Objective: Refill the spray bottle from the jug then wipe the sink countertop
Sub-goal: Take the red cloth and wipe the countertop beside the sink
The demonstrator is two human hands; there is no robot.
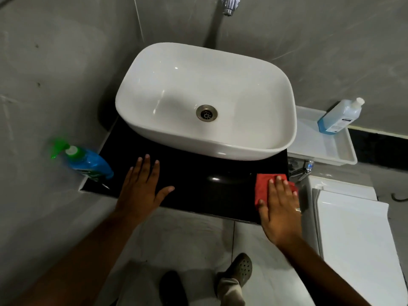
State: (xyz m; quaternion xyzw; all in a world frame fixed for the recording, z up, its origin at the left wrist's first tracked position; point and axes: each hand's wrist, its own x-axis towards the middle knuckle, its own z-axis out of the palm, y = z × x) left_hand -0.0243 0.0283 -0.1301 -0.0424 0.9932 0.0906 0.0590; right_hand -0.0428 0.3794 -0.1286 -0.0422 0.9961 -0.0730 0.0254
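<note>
Grey walls close in on a black countertop (pixel 194 184) that carries a white sink (pixel 205 100). At the countertop's far left edge, against the wall, stands the spray bottle (pixel 88 162), blue with a green trigger head, its cap on. Just beside it the left hand (pixel 141 188) lies flat on the front of the countertop, fingers spread and holding nothing. On the front right corner the right hand (pixel 279 208) presses a red cloth (pixel 263 188) down with an open palm, fingers straight, not curled round it. Past the right edge, a white tray (pixel 331 149) holds the jug (pixel 340 117), partly filled with blue liquid (its cap looks fitted).

Refilling seems finished and the wiping step is in hand. Next, I judge, the cloth needs sweeping leftward along the front strip, with the bottle lifted aside to reach that corner.
</note>
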